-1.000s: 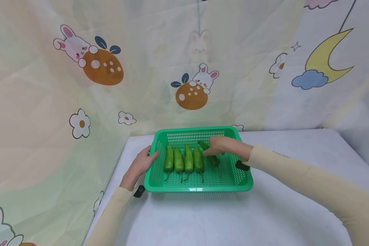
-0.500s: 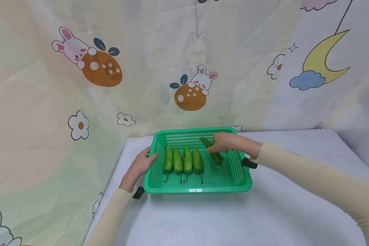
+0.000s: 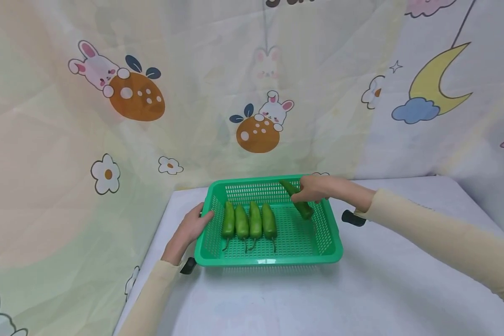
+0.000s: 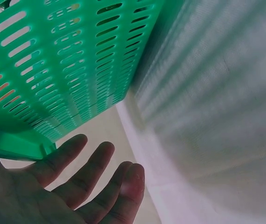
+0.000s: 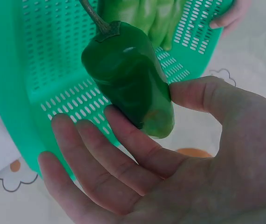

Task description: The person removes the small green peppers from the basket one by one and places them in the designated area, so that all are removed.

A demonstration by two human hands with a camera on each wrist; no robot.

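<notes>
A green plastic basket [image 3: 273,262] with slotted walls stands on the white table. Inside, on its left half, several green peppers [image 3: 255,221] lie side by side, stems towards me. My left hand [image 3: 190,226] holds the basket's left rim, thumb over the top; in the left wrist view its fingers [image 4: 95,175] extend below the rim outside the wall. My right hand [image 3: 326,187] pinches one more green pepper [image 5: 128,70] between thumb and index finger, over the basket's back right part. Its other fingers are spread, and the pepper's stem points away from the palm.
The white tabletop [image 3: 277,303] extends in front and to the right of the basket. A printed cloth wall [image 3: 193,116] rises right behind it and along the left. A black wrist device [image 3: 353,218] hangs by the basket's right rim.
My right hand has lifted the pinched pepper and carried it to the right and back, away from the row. The left hand stays at the basket rim, and the row of peppers keeps its place.
</notes>
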